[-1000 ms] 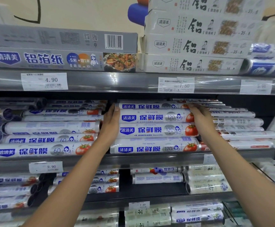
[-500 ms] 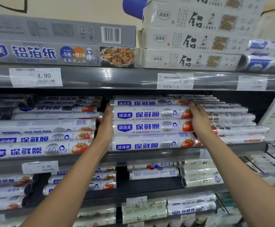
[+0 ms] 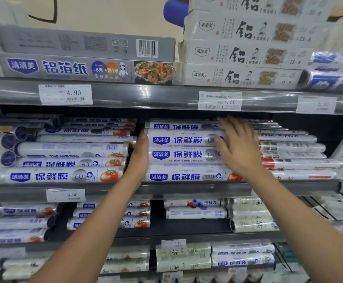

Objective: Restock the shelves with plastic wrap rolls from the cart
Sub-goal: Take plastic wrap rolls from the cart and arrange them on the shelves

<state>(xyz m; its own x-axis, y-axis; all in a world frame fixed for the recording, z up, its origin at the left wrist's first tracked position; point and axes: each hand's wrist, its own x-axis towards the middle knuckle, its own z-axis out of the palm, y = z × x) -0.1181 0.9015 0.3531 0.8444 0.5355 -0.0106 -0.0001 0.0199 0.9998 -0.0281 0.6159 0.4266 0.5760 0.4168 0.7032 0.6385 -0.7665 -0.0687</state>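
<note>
glossy plastic-wrapped rolls, shiny grey metal shelf

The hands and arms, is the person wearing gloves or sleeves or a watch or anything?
No. The left hand and right hand are bare, with no gloves, and I see no rings, though the right one is a bit blurred. Both forearms are uncovered as far as the picture shows, with no sleeves, watch or bracelet. The fingernails look short and plain.

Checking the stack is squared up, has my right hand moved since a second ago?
Yes. The right hand slid left from the rolls' tomato end onto the front of the 120 rolls.
</note>
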